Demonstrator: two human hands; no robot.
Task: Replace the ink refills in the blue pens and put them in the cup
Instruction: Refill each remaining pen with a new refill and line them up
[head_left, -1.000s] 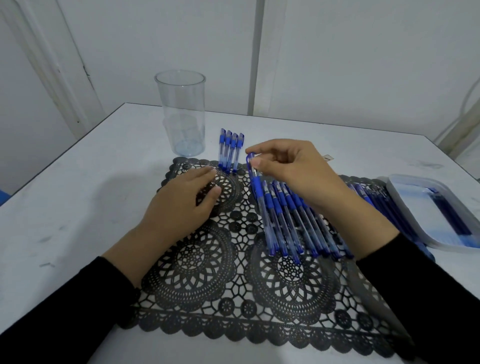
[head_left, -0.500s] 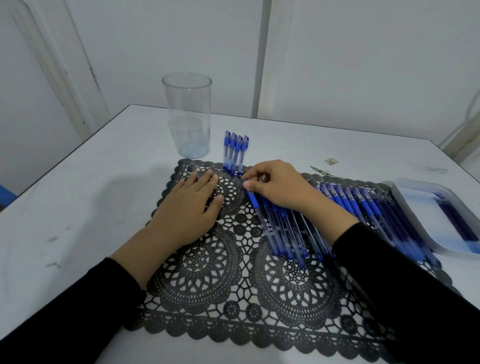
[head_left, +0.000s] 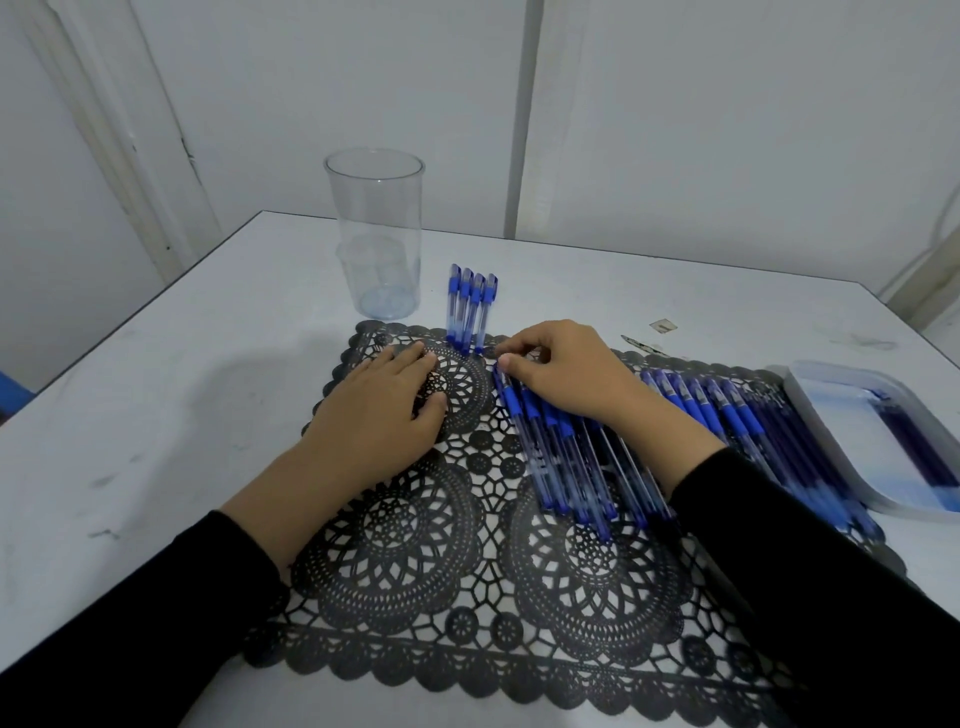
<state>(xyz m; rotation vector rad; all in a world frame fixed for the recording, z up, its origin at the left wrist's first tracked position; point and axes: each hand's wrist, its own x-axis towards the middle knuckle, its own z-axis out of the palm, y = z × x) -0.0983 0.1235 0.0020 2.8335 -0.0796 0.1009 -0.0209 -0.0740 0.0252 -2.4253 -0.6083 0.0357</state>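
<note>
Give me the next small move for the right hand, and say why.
Probably lift the leftmost pen clear of the row of pens toward the left hand, to open it. The right hand pinches its top end, the left lies flat on the mat, and the cup holds no pens.

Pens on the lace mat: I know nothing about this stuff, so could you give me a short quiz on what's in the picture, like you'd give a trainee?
1. True or false: the clear cup holds no pens.
2. Where does the left hand lie? A) flat on the black lace mat B) round the cup C) in the air above the pens
3. Fill in: the small group of pens right of the cup numbers ___; it lies apart from the long row of pens, whose leftmost pen the right hand pinches.
Key: 1 true; 2 A; 3 four.
</note>
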